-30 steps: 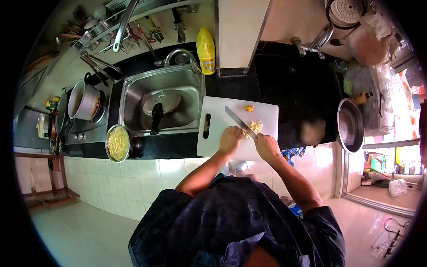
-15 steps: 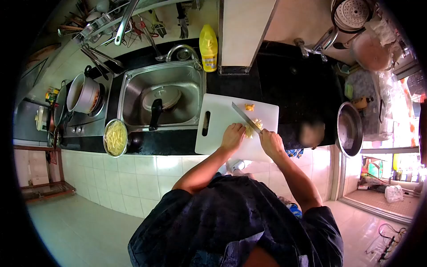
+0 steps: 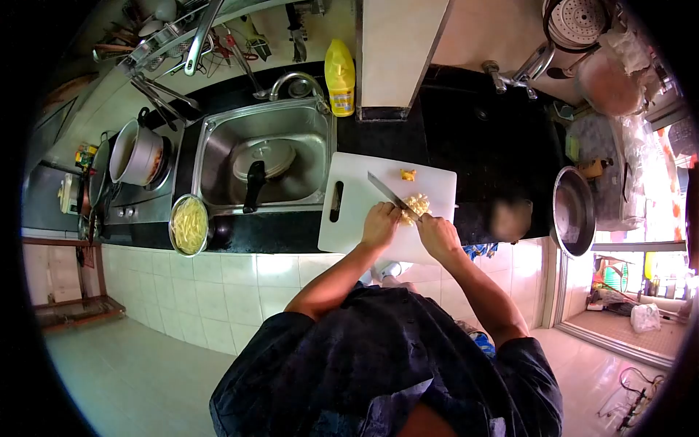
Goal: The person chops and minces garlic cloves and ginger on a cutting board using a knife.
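From afar, I gripped the knife [image 3: 388, 191] with my right hand [image 3: 438, 234]. My left hand [image 3: 380, 225] was by the bits [image 3: 417, 203], maybe to steady them; its grip I couldn't tell. They lay toward the board's [image 3: 354, 173] right edge, a lump [image 3: 408, 175] near its far edge.

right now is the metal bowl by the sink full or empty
Full, or nearly so: pale shredded strips fill the metal bowl almost to its rim.

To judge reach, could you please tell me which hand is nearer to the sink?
Left. The left hand is beside the chopped pieces, right of the sink; the right hand, holding the knife, is farther right.
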Available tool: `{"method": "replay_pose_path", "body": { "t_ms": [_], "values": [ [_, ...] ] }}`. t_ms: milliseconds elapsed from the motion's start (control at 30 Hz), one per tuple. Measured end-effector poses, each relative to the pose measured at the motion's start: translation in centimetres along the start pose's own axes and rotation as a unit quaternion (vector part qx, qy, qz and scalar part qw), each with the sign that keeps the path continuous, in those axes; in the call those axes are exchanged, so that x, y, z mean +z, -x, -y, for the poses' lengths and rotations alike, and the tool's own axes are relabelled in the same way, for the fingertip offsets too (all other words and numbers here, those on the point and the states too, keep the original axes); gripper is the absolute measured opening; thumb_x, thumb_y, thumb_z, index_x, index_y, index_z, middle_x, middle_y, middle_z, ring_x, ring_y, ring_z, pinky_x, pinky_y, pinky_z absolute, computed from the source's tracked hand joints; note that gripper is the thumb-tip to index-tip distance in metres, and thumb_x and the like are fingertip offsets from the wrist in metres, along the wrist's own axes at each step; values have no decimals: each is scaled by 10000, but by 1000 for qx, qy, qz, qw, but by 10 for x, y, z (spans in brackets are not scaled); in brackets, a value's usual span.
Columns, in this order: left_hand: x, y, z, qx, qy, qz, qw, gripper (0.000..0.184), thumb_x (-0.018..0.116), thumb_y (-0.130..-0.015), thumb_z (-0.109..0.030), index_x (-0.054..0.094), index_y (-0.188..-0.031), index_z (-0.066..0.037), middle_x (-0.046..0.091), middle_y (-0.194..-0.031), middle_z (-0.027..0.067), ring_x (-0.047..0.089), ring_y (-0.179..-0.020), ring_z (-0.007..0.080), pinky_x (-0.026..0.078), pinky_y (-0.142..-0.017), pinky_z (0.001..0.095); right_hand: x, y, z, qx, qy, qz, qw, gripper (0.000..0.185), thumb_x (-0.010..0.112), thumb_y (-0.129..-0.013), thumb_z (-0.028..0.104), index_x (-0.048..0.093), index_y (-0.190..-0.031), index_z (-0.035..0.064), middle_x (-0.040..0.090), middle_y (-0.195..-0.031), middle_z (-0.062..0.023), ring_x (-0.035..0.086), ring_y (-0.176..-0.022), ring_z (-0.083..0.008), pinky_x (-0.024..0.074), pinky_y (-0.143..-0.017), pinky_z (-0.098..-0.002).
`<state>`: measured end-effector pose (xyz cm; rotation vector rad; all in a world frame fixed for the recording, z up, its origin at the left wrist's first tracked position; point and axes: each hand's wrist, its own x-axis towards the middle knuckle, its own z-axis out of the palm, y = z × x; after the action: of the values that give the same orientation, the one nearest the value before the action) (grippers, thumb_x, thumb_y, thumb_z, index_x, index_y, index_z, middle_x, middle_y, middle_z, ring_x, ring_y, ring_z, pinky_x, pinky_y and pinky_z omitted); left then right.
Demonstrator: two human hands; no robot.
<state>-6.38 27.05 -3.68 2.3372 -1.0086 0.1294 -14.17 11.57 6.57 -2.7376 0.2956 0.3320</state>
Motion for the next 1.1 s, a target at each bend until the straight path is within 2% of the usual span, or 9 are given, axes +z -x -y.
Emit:
{"method": "replay_pose_path", "body": {
  "t_ms": [100, 200, 300, 400, 600, 800, 833, 900, 1100],
  "values": [
    [0, 5, 2, 20, -1, -18, 1000, 81, 661, -831, -134, 659, -894, -83, 623, -907, 80, 584, -894, 281, 473, -835, 416, 13, -3, -8, -9, -6, -6, 1000, 341, 506, -1003, 287, 667, -917, -2, 691, -795, -276, 695, -741, -453, 557, -698, -544],
    [9, 6, 7, 17, -36, 2, 999, 88, 652, -823, -134, 661, -896, -86, 628, -904, 72, 587, -912, 276, 467, -851, 406, 7, -3, -6, -24, -4, -12, 1000, 348, 520, -1001, 306, 667, -912, 2, 691, -792, -272, 695, -742, -450, 557, -693, -542],
    [7, 8, 8, 18, -45, 8, 999, 92, 651, -812, -123, 662, -894, -84, 633, -902, 76, 591, -927, 283, 468, -856, 410, 16, -8, -6, 8, -31, 8, 999, 352, 534, -1003, 311, 635, -896, -9, 682, -821, -290, 671, -770, -474, 528, -727, -564],
    [-6, 4, 2, 32, -26, -3, 999, 50, 615, -817, -97, 622, -862, -76, 593, -872, 87, 576, -893, 279, 474, -819, 412, 12, -9, -8, -22, -32, 15, 999, 348, 535, -1001, 305, 637, -892, -10, 680, -821, -292, 670, -768, -478, 526, -730, -565],
    [-3, 6, 8, 35, -16, -19, 999, 60, 638, -849, -126, 624, -857, -68, 587, -849, 91, 577, -872, 278, 469, -804, 411, 4, -10, -4, -15, -9, 26, 999, 374, 493, -1002, 296, 680, -903, -12, 700, -835, -278, 701, -774, -446, 557, -714, -542],
    [-25, 24, -8, -69, -48, -29, 996, 261, 710, -856, -248, 590, -1009, -74, 575, -925, 107, 564, -892, 297, 445, -780, 438, -20, 10, -2, 30, -31, -10, 999, 358, 505, -1011, 323, 647, -950, 0, 692, -822, -285, 691, -777, -464, 553, -717, -550],
    [-24, 29, -9, -65, -53, -23, 996, 293, 717, -852, -261, 583, -1032, -74, 573, -936, 109, 561, -894, 300, 443, -780, 440, -14, 15, -3, 21, -44, -23, 999, 361, 551, -997, 320, 646, -913, -18, 680, -836, -289, 677, -774, -465, 542, -706, -550],
    [-16, 36, -7, -56, -61, -13, 996, 357, 732, -842, -287, 569, -1078, -74, 568, -956, 112, 556, -898, 305, 437, -781, 444, 3, 15, -5, 18, -14, 6, 1000, 348, 529, -1004, 311, 644, -925, -8, 688, -803, -278, 686, -753, -466, 551, -699, -546],
    [-12, 31, -7, -66, -47, -13, 997, 334, 730, -846, -262, 587, -1078, -68, 579, -965, 111, 560, -927, 306, 433, -793, 449, 10, 2, -6, -1, -20, -2, 1000, 342, 512, -1002, 289, 654, -917, -10, 698, -814, -277, 700, -758, -458, 561, -700, -539]
  ]
}}
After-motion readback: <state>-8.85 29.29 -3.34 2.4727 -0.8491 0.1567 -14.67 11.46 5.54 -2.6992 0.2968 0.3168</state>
